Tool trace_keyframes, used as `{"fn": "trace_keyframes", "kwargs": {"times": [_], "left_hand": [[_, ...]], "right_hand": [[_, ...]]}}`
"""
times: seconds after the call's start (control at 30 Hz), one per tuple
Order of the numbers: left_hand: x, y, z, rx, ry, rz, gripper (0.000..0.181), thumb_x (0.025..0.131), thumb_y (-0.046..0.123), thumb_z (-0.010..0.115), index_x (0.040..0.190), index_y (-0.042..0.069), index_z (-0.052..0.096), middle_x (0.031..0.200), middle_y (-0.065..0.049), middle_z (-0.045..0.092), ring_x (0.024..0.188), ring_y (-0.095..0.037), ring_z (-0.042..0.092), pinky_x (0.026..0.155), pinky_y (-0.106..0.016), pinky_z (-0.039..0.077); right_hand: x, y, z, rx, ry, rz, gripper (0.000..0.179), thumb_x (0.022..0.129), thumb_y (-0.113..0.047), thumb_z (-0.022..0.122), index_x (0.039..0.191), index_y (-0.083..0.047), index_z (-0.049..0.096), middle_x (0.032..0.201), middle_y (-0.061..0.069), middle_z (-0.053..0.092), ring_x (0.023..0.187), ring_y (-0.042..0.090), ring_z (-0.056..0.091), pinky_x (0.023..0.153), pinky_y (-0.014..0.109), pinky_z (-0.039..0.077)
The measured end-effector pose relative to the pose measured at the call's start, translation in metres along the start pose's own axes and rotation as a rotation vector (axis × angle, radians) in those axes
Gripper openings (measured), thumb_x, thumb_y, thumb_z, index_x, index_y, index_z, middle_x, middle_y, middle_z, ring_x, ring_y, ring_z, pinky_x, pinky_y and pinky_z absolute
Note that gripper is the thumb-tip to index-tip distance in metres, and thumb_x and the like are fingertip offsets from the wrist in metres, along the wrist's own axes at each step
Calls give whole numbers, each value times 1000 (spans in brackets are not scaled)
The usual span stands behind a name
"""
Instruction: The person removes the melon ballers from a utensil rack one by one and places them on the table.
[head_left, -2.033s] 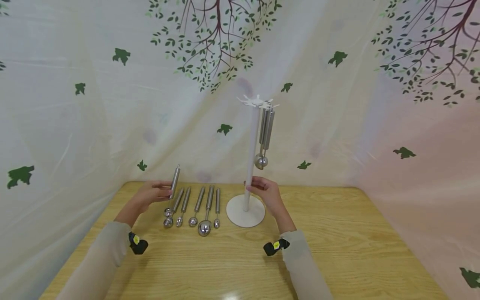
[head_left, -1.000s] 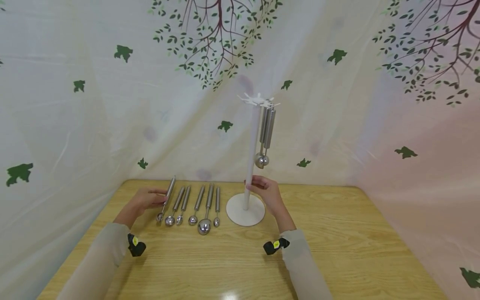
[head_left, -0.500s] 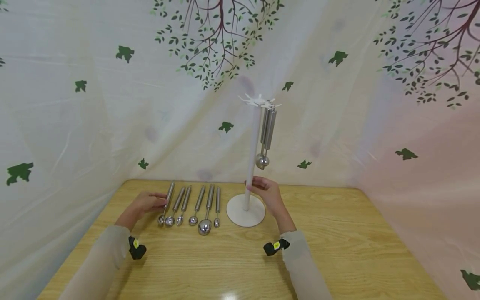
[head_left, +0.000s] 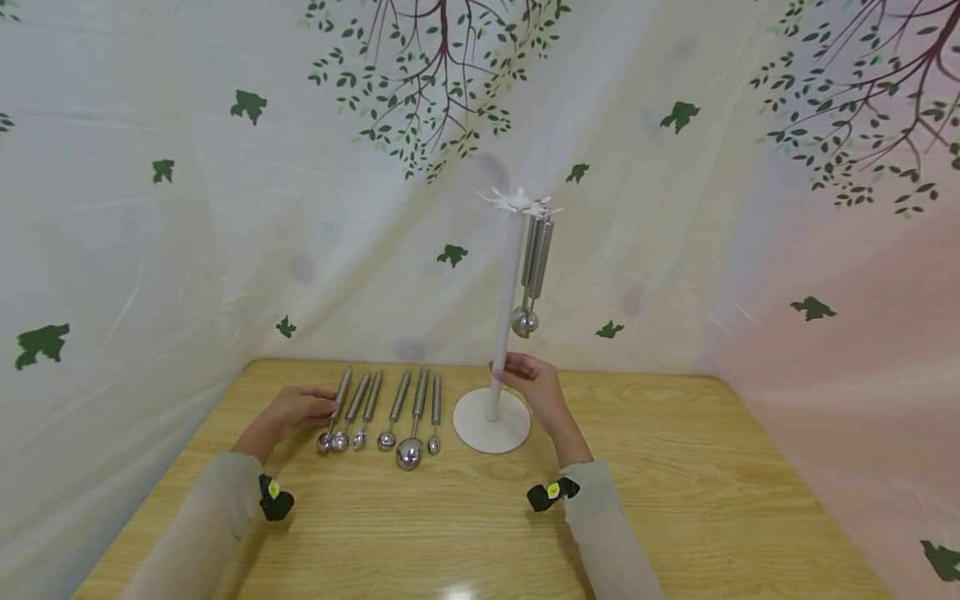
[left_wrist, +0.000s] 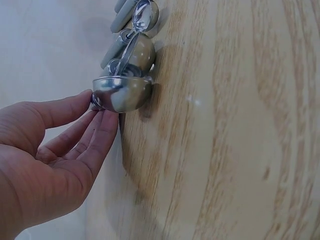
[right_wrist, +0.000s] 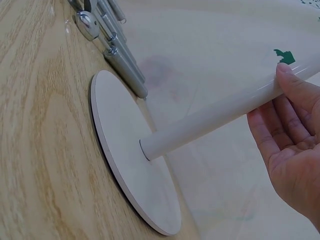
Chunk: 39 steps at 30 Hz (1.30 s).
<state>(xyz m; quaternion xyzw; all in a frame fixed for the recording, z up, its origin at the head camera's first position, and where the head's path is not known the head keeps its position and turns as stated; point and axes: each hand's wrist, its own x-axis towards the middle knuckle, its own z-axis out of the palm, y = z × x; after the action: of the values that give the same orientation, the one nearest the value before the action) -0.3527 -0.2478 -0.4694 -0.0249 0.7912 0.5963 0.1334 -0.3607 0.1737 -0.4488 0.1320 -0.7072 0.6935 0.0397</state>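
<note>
At the left end of a row of steel melon ballers, my left hand (head_left: 296, 408) pinches the handle of the outermost melon baller (head_left: 341, 395) between thumb and fingers. Its round bowl (left_wrist: 122, 94) is low at the wood in the left wrist view, hiding most of its handle there. My right hand (head_left: 532, 387) grips the white pole (right_wrist: 210, 120) of an upright stand, thumb on one side and fingers on the other. The stand's round base (head_left: 468, 432) rests on the table. Steel scoops (head_left: 540, 258) hang bunched from the right side of its hooked top (head_left: 517, 201).
Several more melon ballers lie side by side, handles toward the back edge, including a large-bowled scoop (head_left: 409, 452) and a small one (head_left: 435, 417) nearest the base. A pale leaf-printed cloth (head_left: 360, 275) hangs behind the wooden table (head_left: 675, 483).
My left hand has lowered the melon baller from a raised position onto the left end of the row, then shifted it slightly right. The right hand keeps its grip on the pole.
</note>
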Motion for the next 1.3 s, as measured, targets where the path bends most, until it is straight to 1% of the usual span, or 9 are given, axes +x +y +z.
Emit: {"fn": "trace_keyframes", "kwargs": {"times": [0.13, 0.23, 0.37, 0.53, 0.7, 0.8, 0.97, 1.1, 1.3], "left_hand": [[-1, 0, 1, 15, 0, 3, 50, 98, 2, 63, 139, -21, 45, 118, -23, 70, 90, -9, 70, 88, -32, 62], [-1, 0, 1, 29, -2, 9, 50, 99, 2, 63, 139, -21, 46, 124, -27, 67, 90, -10, 70, 88, -32, 62], [-2, -1, 0, 38, -9, 27, 49, 98, 2, 63, 138, -22, 46, 121, -24, 69, 89, -9, 70, 86, -30, 63], [-3, 0, 2, 54, 3, 13, 49, 99, 3, 62, 138, -21, 46, 125, -29, 67, 91, -11, 70, 87, -32, 63], [-4, 3, 5, 59, 13, 10, 47, 99, 1, 61, 138, -21, 46, 124, -31, 66, 90, -13, 71, 86, -34, 63], [-7, 5, 6, 76, 17, 12, 47, 98, 0, 61, 137, -22, 46, 125, -34, 64, 90, -14, 71, 86, -35, 63], [-10, 7, 9, 99, 29, -8, 46, 99, 0, 61, 138, -21, 47, 132, -37, 58, 92, -15, 71, 88, -36, 63], [-11, 9, 9, 112, 43, -24, 46, 99, 1, 61, 138, -19, 48, 132, -36, 59, 92, -15, 70, 88, -36, 63], [-11, 8, 8, 121, 31, -13, 45, 99, 1, 61, 137, -19, 48, 124, -32, 66, 90, -13, 70, 85, -34, 63]], "right_hand": [[-1, -1, 0, 8, 2, -7, 36, 91, -8, 76, 123, 6, 67, 108, 3, 78, 100, 10, 72, 97, 29, 58], [-1, -1, 0, 11, 2, -10, 36, 91, -8, 76, 123, 6, 67, 109, 4, 78, 100, 11, 72, 98, 30, 58], [-1, 0, 0, 11, -1, -8, 36, 91, -8, 76, 123, 6, 67, 109, 5, 78, 101, 11, 72, 99, 31, 58], [-1, -1, 0, 16, -6, -11, 37, 91, -8, 76, 123, 7, 67, 109, 5, 78, 100, 10, 72, 98, 30, 58], [-2, -1, 0, 20, -9, -14, 37, 91, -8, 76, 123, 8, 66, 109, 4, 78, 100, 10, 72, 98, 29, 58], [-2, 0, 0, 18, -11, -13, 37, 91, -9, 76, 123, 7, 66, 110, 7, 78, 100, 10, 72, 98, 30, 58], [-2, 1, 0, 15, -16, -15, 36, 91, -9, 76, 123, 6, 67, 114, 13, 77, 101, 11, 72, 99, 31, 58], [-2, 1, -1, 20, -19, -17, 36, 92, -9, 76, 123, 6, 67, 112, 9, 77, 101, 12, 72, 99, 31, 58], [-3, 1, -1, 19, -19, -11, 35, 92, -8, 75, 123, 6, 67, 109, 4, 78, 101, 12, 71, 100, 32, 57]]}}
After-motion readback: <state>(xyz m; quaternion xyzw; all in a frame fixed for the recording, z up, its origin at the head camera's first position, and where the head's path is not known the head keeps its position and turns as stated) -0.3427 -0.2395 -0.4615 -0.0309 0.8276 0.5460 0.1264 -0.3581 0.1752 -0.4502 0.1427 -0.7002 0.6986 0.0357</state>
